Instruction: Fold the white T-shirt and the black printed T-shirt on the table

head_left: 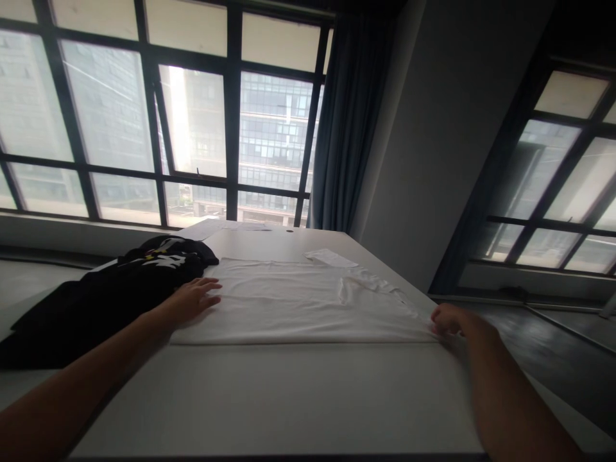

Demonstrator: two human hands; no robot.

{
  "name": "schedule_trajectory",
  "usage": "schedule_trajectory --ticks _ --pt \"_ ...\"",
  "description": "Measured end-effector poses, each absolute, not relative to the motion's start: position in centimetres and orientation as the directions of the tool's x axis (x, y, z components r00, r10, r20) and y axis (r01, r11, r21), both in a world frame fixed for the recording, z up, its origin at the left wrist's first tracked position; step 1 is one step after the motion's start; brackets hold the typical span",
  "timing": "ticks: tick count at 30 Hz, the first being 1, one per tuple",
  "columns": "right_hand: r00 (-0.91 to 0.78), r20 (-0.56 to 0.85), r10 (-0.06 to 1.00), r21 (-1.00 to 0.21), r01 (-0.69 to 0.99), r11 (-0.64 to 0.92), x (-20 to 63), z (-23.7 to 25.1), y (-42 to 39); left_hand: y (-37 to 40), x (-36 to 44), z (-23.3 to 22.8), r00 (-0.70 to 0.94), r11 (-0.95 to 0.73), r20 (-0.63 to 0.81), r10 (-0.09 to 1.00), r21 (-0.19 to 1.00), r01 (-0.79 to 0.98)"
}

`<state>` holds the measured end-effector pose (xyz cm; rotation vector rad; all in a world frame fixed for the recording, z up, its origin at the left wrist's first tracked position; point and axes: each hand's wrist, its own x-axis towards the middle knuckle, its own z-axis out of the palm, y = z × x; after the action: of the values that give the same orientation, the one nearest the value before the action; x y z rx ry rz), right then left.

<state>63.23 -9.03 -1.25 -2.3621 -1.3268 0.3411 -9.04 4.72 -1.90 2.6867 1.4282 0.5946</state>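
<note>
Smoothing is what both hands are doing on the white T-shirt (pixel 298 301), which is lying flat across the middle of the tabletop (pixel 269 398). The left hand (pixel 195 296) is pressing open-palmed, fingers spread, at the shirt's nine o'clock edge, beside a black garment (pixel 110 295). The right hand (pixel 447 319) is curling narrow, pinching fabric at four o'clock. Keeping the pull even, I judge, would be avoiding fresh wrinkles near the collar.

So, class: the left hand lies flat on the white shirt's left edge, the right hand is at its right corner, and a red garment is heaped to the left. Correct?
Not quite: in the head view the heaped garment is black, not red. The left hand does lie flat on the white shirt, and the right hand is at its right corner.
</note>
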Motion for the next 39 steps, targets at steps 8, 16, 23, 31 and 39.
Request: schedule_trajectory --ticks 8,16,23,31,39 --pt "0.356 0.08 0.931 -0.4 0.867 -0.297 57.8 -2.0 -6.8 0.3 -4.9 -2.1 0.788 -0.767 0.032 0.615 0.257 0.588" --pt "0.4 -0.039 0.916 -0.202 0.894 -0.4 58.5 -0.9 -7.3 0.7 -6.9 -1.3 0.775 -0.753 -0.06 0.629 0.199 0.627" --pt "0.137 0.226 0.964 -0.139 0.984 -0.107 52.4 -0.3 -4.7 1.0 -6.4 -0.7 0.669 -0.665 0.079 0.739 0.246 0.705" --pt "0.058 0.184 0.981 -0.033 0.998 -0.053 45.4 0.4 3.8 1.4 -6.5 -1.1 0.644 -0.637 0.054 0.763 0.238 0.734" --pt "0.135 0.002 0.991 0.044 0.99 -0.135 45.9 1.0 9.3 1.5 -6.9 -0.8 0.632 -0.616 0.045 0.773 0.291 0.732"
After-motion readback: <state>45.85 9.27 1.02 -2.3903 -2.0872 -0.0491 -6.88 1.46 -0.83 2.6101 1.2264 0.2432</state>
